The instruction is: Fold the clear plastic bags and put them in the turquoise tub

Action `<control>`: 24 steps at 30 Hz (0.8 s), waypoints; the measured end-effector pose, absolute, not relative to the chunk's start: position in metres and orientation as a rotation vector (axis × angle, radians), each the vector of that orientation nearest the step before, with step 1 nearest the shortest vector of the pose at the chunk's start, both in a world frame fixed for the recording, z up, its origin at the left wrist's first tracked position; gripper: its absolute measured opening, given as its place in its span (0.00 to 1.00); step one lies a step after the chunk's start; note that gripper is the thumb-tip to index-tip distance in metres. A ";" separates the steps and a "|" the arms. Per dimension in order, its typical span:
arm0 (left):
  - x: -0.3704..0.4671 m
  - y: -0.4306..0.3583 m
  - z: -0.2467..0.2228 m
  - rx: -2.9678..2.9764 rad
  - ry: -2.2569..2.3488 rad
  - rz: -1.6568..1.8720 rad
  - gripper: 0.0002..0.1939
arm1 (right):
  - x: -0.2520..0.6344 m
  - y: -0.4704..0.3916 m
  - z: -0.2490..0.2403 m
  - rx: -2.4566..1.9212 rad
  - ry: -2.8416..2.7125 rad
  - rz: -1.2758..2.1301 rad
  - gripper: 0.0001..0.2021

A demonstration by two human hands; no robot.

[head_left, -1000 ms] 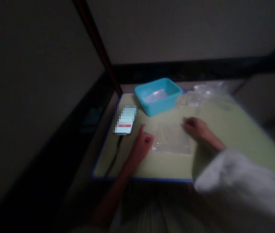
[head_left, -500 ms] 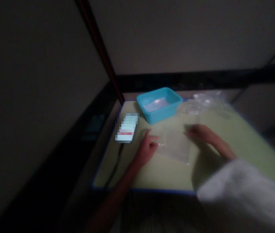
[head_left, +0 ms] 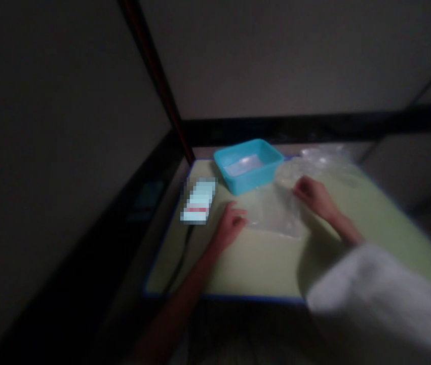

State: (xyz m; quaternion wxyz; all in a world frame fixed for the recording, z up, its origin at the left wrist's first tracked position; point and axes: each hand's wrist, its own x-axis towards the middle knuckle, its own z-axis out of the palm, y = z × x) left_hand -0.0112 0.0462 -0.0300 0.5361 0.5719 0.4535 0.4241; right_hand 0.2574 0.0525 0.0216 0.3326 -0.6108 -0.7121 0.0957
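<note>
A clear plastic bag (head_left: 276, 215) lies flat on the pale yellow-green table (head_left: 253, 268). My right hand (head_left: 314, 196) is closed in a pinch at the bag's far right corner, with a whitish sleeve behind the wrist. At the bag's left edge is my left hand (head_left: 232, 222), its thumb and fingers apart. Blur hides whether the left fingertips touch the film.
A turquoise plastic basket (head_left: 251, 177) with something pale inside stands at the back of the table. Crumpled clear plastic (head_left: 321, 159) lies to its right. A lit phone (head_left: 199, 200) with a dark cable (head_left: 179, 266) is at the left edge.
My right hand has moved away from me, and the plastic bag has shifted and turned with it toward the basket. My left hand has barely moved.
</note>
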 end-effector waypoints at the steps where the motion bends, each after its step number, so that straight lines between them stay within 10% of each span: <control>1: -0.012 0.046 -0.030 1.356 1.070 1.016 0.18 | 0.253 0.048 0.027 -1.544 -1.867 0.236 0.09; 13: -0.014 0.042 -0.020 1.173 1.072 1.018 0.14 | 0.203 -0.064 0.072 -0.621 -2.511 -0.309 0.11; 24: -0.029 0.031 -0.018 1.450 0.960 0.893 0.10 | 0.216 -0.127 0.005 -0.557 -2.545 -0.296 0.14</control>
